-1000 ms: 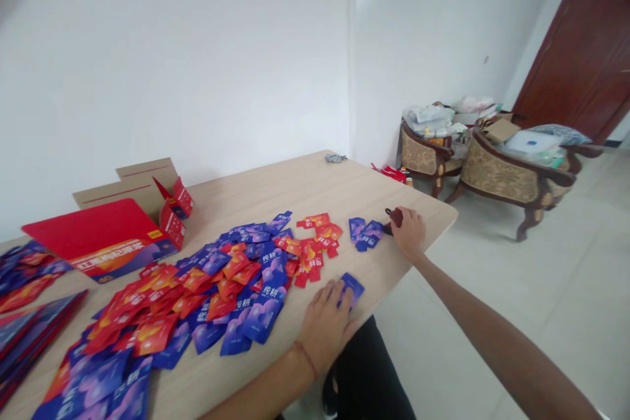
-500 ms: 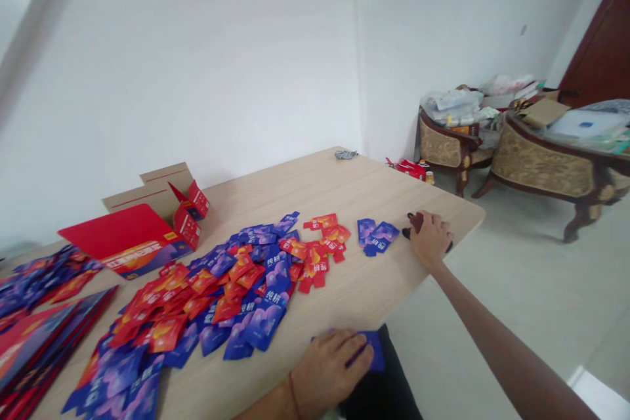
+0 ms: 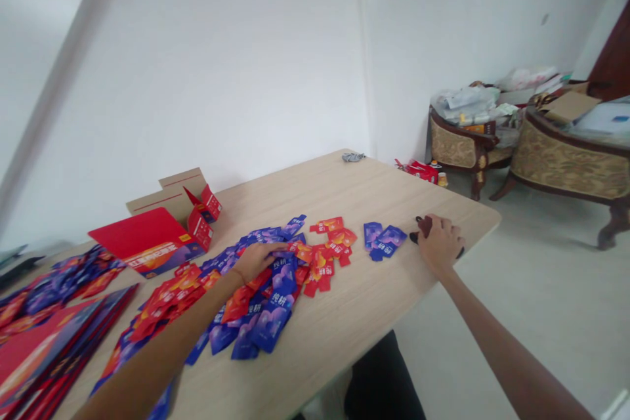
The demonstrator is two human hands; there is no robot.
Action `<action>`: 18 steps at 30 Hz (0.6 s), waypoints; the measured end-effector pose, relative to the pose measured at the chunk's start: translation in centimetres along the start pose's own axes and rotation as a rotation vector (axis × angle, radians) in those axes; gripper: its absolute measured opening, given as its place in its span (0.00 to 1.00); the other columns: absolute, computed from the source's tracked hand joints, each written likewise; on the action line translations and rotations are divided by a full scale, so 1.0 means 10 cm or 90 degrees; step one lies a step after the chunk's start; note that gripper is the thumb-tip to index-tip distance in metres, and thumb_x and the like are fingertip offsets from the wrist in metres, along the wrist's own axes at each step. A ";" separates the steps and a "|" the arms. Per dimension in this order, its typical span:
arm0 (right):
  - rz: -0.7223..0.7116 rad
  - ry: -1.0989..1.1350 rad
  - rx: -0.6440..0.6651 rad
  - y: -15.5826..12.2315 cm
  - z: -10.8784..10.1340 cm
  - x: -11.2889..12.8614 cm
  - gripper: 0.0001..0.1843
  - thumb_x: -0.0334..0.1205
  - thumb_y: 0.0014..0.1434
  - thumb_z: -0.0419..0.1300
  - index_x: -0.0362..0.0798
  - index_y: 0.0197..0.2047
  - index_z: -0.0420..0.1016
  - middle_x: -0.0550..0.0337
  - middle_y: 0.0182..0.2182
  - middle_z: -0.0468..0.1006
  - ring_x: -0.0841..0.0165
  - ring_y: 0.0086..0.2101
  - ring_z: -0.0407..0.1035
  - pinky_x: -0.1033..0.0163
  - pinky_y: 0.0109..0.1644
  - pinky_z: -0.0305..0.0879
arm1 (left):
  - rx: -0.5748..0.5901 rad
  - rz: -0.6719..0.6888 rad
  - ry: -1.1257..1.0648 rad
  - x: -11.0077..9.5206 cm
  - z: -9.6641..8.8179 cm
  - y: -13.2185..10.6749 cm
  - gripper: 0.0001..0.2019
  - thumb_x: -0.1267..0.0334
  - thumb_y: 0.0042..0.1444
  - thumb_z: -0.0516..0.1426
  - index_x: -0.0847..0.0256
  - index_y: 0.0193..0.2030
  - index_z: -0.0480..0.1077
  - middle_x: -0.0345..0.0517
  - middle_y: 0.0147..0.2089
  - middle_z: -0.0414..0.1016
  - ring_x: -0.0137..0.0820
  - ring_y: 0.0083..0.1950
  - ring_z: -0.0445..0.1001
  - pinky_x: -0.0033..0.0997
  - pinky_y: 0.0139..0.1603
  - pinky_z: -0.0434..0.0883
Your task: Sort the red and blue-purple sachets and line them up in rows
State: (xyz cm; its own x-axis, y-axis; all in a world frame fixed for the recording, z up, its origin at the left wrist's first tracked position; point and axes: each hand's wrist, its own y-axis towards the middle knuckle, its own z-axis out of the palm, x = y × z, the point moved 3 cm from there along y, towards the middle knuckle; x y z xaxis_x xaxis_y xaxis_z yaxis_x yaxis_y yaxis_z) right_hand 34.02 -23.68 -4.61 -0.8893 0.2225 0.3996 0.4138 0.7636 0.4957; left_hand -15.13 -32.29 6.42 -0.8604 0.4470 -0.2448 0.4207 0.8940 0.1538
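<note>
My left hand (image 3: 258, 260) reaches over the pile of small packets, fingers stretched out, their tips on a blue packet (image 3: 283, 274) near the pile's right side. Red-orange packets (image 3: 237, 304) lie mixed among the blue ones around it. On the table's right side, my right hand (image 3: 440, 244) curls over a dark brown and black object (image 3: 424, 226) that I cannot make out, mostly covered by the fingers. A few blue packets (image 3: 388, 239) lie just left of that hand. Between the two hands is a loose group of red packets (image 3: 322, 261).
An open red carton (image 3: 142, 233) stands behind the pile. Flat red and blue printed sheets (image 3: 54, 341) are stacked at the left, with more packets (image 3: 54, 285) behind. A grey crumpled item (image 3: 353, 157) lies at the far corner. Loaded armchairs (image 3: 566, 161) stand beyond the table (image 3: 295, 184).
My left hand has moved from the table's near edge, where it was over a blue packet, forward and left onto the pile. My right hand stays on the dark object. The view has shifted slightly left.
</note>
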 end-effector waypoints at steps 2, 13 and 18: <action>0.002 0.001 -0.004 0.00 0.01 -0.01 0.24 0.42 0.64 0.57 0.49 0.63 0.68 0.42 0.54 0.72 0.48 0.53 0.61 0.49 0.49 0.53 | 0.018 -0.005 -0.012 0.06 -0.03 -0.01 0.18 0.52 0.67 0.54 0.60 0.53 0.78 0.45 0.51 0.83 0.43 0.51 0.80 0.45 0.58 0.73; 0.004 -0.001 -0.010 0.01 0.01 0.01 0.23 0.42 0.66 0.56 0.49 0.63 0.68 0.44 0.54 0.73 0.49 0.53 0.62 0.50 0.50 0.54 | 0.035 0.078 -0.019 -0.59 0.08 0.34 0.19 0.56 0.72 0.50 0.53 0.64 0.72 0.46 0.62 0.77 0.41 0.62 0.74 0.40 0.66 0.66; 0.007 0.003 -0.004 0.02 -0.01 0.03 0.23 0.41 0.66 0.56 0.48 0.63 0.68 0.42 0.55 0.72 0.49 0.54 0.62 0.50 0.51 0.54 | 0.122 0.181 0.095 -1.61 0.74 0.67 0.18 0.63 0.65 0.60 0.51 0.61 0.72 0.48 0.60 0.77 0.42 0.60 0.75 0.43 0.63 0.69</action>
State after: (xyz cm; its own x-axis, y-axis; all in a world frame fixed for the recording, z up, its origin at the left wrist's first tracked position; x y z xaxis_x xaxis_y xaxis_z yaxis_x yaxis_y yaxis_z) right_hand 33.88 -23.52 -4.30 -0.8839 0.2272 0.4088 0.4242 0.7575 0.4962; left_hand 3.67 -33.31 4.33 -0.7276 0.6821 -0.0729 0.6834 0.7300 0.0098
